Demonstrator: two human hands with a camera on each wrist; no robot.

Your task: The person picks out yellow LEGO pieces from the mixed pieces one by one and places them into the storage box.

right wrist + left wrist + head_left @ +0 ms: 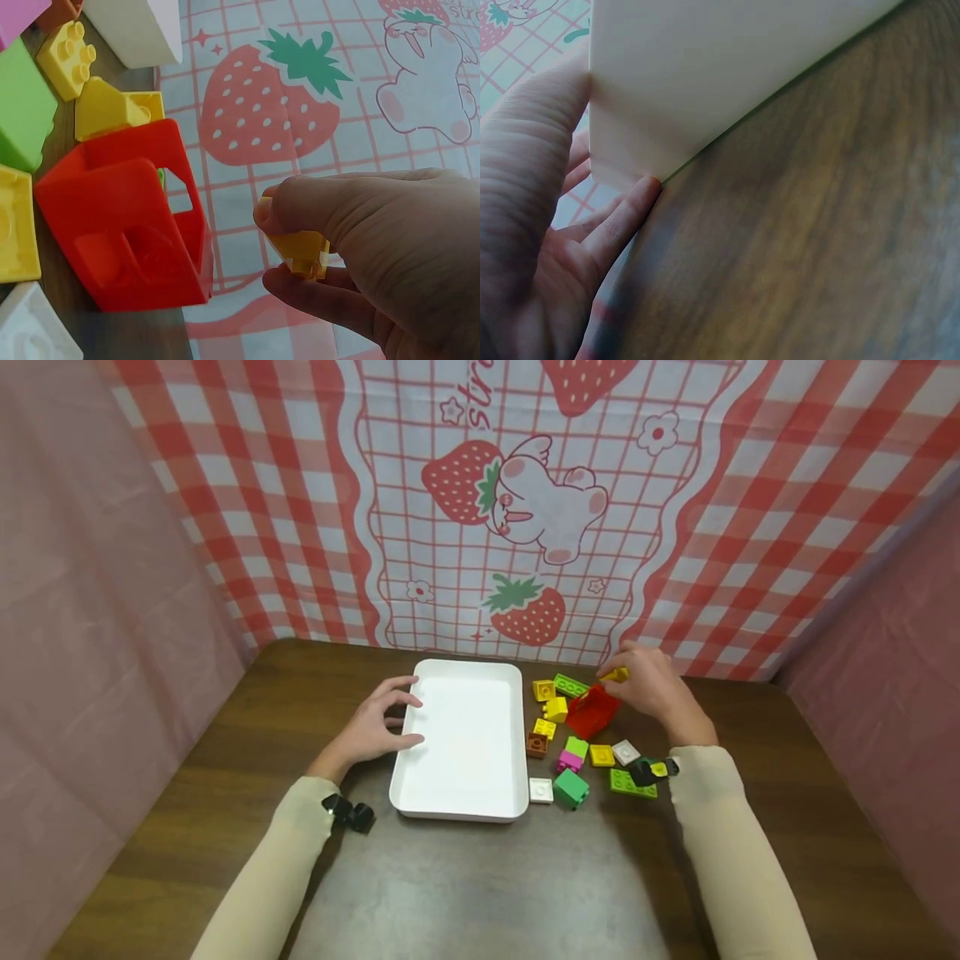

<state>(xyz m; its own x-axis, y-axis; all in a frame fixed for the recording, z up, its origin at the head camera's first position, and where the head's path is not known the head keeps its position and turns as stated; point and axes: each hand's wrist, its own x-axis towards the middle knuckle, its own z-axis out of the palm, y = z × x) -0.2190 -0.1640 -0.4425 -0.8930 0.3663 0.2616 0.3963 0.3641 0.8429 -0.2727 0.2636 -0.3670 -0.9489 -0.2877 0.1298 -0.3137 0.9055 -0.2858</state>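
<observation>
A white rectangular tray [459,817] lies on the table, and my left hand [372,724] grips its left side. Some fingertips and the thumb reach over the rim, while another finger [622,214] touches the outer wall near the tabletop. On the tray's other side, my right hand [647,681] is raised and pinches a yellow toy brick [298,247] between thumb and fingers. Part of that brick is hidden by the hand. Right beside it stands a hollow red toy block [124,240] with an opening in its side, also visible as the red block [592,714] in the head view.
Between tray and right arm lie several toy bricks: a dark green brick [572,788], a brown brick [537,744], a white brick [541,791], a pink brick [569,761] and a light green plate [632,783]. A checked strawberry cloth [465,610] hangs behind the table.
</observation>
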